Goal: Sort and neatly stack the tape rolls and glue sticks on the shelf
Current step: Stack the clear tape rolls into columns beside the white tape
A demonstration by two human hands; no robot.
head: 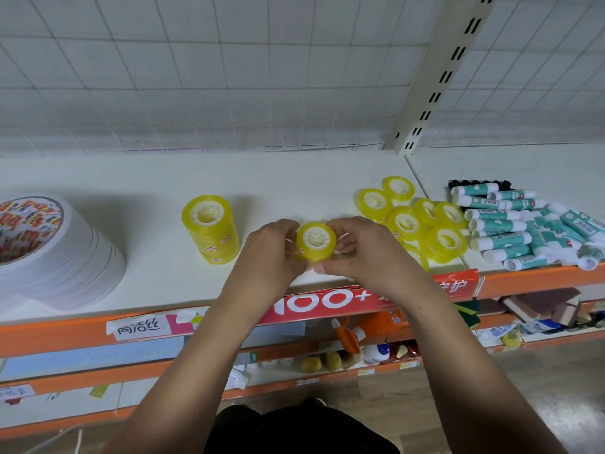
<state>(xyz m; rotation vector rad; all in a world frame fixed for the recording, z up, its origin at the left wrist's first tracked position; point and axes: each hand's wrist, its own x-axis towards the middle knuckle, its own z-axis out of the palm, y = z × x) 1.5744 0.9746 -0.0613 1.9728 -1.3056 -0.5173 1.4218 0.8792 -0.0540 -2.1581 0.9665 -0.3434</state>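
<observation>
**Both hands on one yellow roll above the shelf front**

Observed: the left hand (271, 253) and the right hand (357, 253) face each other, and both grasp a yellow tape roll (316, 240) between them, fingers curled against its sides. The roll's white core faces up. It sits over the front part of the white shelf (131, 178); whether it rests on the surface cannot be told.

Just left of the left hand stands a stack of yellow tape rolls (211, 229), upright and apart from the hand. Far left of it is a wide stack of white tape rolls (55, 257) with a printed top.

Just right of the right hand lie loose yellow tape rolls (415, 217), some flat, some tilted, touching one another. Beyond them, further right, glue sticks (510, 221) lie on their sides in an untidy heap, white and teal.

Beneath both wrists a red label strip (327, 299) runs along the shelf edge.
</observation>
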